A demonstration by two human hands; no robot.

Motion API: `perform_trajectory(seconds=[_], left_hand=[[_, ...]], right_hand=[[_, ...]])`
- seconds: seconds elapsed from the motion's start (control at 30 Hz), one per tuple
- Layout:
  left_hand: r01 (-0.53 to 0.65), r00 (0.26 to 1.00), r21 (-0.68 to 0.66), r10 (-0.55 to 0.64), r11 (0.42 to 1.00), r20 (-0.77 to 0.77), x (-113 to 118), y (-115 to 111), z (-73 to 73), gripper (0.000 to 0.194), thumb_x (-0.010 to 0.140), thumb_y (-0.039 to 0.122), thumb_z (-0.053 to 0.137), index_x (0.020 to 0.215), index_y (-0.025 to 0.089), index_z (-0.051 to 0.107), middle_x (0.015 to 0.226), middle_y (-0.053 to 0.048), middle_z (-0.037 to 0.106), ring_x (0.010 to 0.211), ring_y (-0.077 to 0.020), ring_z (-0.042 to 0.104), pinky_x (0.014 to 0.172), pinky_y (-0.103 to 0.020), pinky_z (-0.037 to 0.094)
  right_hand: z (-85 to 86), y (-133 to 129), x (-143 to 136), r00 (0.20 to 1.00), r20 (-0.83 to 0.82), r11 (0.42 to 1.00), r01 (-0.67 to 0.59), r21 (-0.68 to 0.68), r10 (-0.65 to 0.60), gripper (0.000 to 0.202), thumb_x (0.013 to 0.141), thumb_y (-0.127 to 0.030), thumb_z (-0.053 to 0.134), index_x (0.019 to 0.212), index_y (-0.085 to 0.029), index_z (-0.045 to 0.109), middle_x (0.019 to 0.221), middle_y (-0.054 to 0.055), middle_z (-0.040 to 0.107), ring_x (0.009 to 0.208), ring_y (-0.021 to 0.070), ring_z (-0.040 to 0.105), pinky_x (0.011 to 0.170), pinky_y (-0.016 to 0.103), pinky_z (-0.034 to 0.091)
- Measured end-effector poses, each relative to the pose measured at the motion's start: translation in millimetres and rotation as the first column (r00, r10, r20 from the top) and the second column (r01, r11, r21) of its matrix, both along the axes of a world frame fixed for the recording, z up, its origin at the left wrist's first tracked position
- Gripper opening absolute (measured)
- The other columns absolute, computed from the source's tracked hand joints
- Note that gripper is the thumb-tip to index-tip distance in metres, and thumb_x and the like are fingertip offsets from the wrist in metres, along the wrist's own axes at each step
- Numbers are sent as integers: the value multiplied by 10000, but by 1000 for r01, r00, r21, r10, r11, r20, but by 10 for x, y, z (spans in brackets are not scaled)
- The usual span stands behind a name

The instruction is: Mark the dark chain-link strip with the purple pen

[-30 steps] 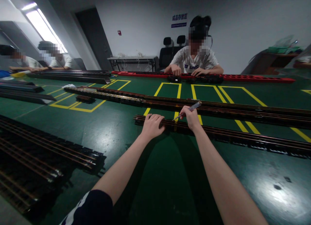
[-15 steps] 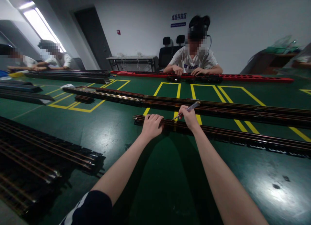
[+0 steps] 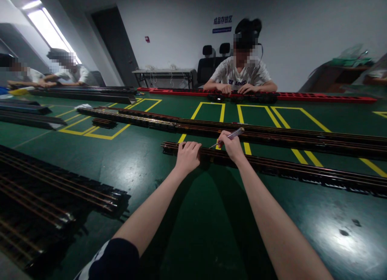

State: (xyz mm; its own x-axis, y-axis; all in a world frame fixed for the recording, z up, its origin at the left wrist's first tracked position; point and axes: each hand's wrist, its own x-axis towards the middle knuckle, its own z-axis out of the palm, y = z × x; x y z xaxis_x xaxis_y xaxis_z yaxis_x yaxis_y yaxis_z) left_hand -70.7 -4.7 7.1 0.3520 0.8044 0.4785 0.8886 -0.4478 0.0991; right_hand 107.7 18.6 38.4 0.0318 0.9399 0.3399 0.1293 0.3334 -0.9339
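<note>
A long black rail with copper-coloured strips [image 3: 287,169] lies across the green table before me. My left hand [image 3: 188,155] is wrapped over it near its left end, fingers closed round the far side. In my right hand [image 3: 231,146] is a slim screwdriver [image 3: 237,132] with a clear handle, pinched between thumb and fingers. Its shaft slants down to the left, and the tip is at the rail just right of my left hand. Whether the tip touches a strip is too small to tell.
Behind my rail runs another long row of similar rails [image 3: 302,136]. More striped rails [image 3: 60,179] lie at the left front, and a short piece [image 3: 104,123] beyond them. Across the table a person [image 3: 242,74] works at a red rail [image 3: 320,97]. Two people sit at the far left.
The rail has slid a little to the left, its left end now further out. My right hand and the screwdriver have shifted slightly left too, and my left hand a touch left.
</note>
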Motion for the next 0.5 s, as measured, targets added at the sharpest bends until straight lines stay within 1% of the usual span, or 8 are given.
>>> perform_trajectory(seconds=[0.23,0.5], left_hand=[[-13,1000,-20,13,1000,-4,0,-11,23,343,806,108,456,1092,195,624,1134,-87,682,1099,-272,576,956,-460,336],[-71,997,-3,71,997,21,0,-15,8,372,806,55,423,1077,197,635,1120,-77,687,1085,-263,586,972,-468,344]], right_hand=[[-17,27,1,999,24,999,-35,-2,35,201,692,-237,493,499,-203,534,457,-21,527,478,120,520,525,255,425],[14,-19,42,1000,-15,1000,11,9,-11,215,673,-235,486,461,-204,501,436,-26,498,451,115,484,516,263,407]])
